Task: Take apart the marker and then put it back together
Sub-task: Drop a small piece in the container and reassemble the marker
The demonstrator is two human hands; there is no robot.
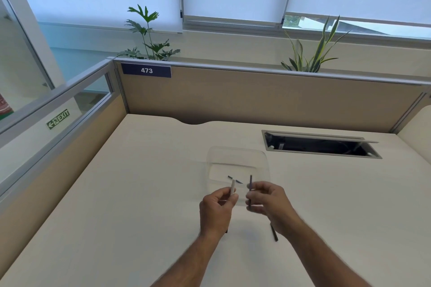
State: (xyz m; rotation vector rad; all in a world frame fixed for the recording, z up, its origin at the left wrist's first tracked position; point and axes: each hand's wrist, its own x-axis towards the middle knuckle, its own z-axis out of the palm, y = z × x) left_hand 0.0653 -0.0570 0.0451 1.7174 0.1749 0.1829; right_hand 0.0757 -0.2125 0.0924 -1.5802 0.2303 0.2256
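My left hand pinches a white marker barrel that points up and away from me. Just to its right, my right hand grips a thin dark purple ink stick, held almost upright. The two parts are a small gap apart and do not touch. A small dark piece lies in the clear plastic tray right behind my hands. Another dark pen-like part rests on the desk under my right wrist, partly hidden by it.
The pale desk is walled by tan partitions at the back and left. An open cable hatch is sunk into the desk at the back right. Two plants stand behind the partition.
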